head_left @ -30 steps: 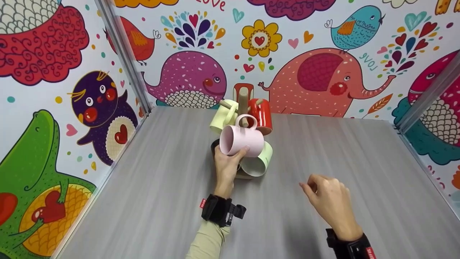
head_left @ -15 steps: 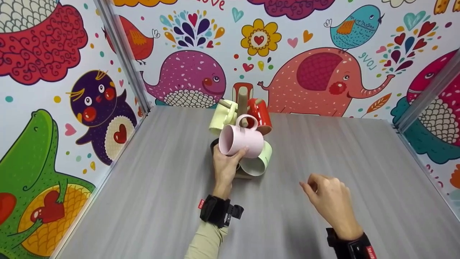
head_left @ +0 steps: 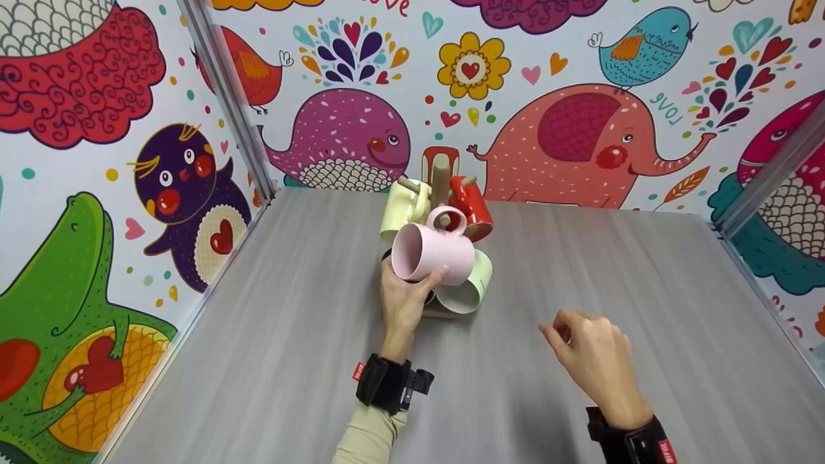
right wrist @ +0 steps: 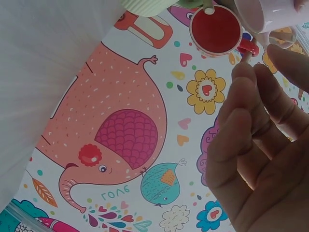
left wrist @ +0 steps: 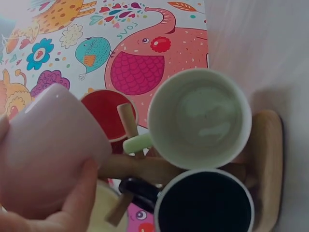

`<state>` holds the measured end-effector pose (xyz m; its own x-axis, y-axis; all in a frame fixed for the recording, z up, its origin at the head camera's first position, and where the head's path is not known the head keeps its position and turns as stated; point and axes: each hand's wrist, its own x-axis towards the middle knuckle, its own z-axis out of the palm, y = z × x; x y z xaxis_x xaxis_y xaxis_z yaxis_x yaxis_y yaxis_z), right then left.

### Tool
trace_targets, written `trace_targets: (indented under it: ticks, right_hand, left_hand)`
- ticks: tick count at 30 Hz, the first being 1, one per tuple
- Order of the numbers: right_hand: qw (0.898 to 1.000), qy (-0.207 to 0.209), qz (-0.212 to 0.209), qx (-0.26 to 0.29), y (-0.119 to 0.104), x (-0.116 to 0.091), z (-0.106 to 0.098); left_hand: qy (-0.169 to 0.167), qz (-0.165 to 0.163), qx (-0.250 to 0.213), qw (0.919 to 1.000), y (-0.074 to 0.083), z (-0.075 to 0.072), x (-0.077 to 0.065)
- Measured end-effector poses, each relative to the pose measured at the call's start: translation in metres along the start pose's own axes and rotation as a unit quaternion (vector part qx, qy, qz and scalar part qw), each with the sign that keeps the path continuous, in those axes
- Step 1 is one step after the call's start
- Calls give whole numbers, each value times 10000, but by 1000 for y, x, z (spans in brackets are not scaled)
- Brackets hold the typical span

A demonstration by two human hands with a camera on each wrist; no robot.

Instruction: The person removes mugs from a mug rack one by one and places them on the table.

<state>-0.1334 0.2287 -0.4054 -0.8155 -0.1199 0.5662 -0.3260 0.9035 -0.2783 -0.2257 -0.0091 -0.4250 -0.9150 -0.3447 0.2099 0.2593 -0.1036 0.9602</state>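
Observation:
My left hand [head_left: 403, 303] grips a pale pink mug [head_left: 445, 258] from below. The mug lies on its side, its mouth to the left and its handle upward, in front of a wooden mug rack [head_left: 441, 180]. On the rack's upper pegs hang a pale yellow mug [head_left: 396, 216] and a red mug [head_left: 474, 209]. Lower down are a light green mug [head_left: 474, 283] and a black mug [left wrist: 205, 205], the latter mostly hidden by my left hand in the head view. My right hand [head_left: 596, 361] hovers at the right, fingers loosely curled, holding nothing.
The rack's wooden base [left wrist: 270, 169] rests on a grey table [head_left: 309, 361]. Cartoon-printed panels [head_left: 548, 38] stand behind it and along both sides, joined by metal corner posts [head_left: 232, 96].
The pink mug, in my left hand, has shifted slightly left and nearer relative to the rack. The head view has moved a little. My right hand stays in place.

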Motion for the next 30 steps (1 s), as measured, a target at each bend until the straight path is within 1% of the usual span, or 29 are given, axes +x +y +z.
trace_targets:
  ticks: [3,7,12,19,22,28,30]
  right_hand:
    - [10000,6,-18,-1,0,0,0]
    - [10000,-10,2,0,0,-1,0]
    - [10000,-24,8,20,0,-1,0]
    - [10000,30,-61,19,-1,0,1]
    - [9999,73,-76,17,-1,-1,0]
    - [9999,94,-74,85,-1,-1,0]
    - [9999,68,-83,113,-2,-1,0]
  left_hand:
    - [-19,158,13,9999,1,-1,-2]
    - [-30,463,94,9989,4,-3,-4]
    - [-134,805,144,9966,4,-6,-5]
    - [-269,1058,258,9937,2,-14,-8]
    - [-319,1187,392,9916,2,-16,-10]
    - [-625,1393,426,9874,5,-17,-13]
    - [-662,1449,453,9862,6,-18,-14]
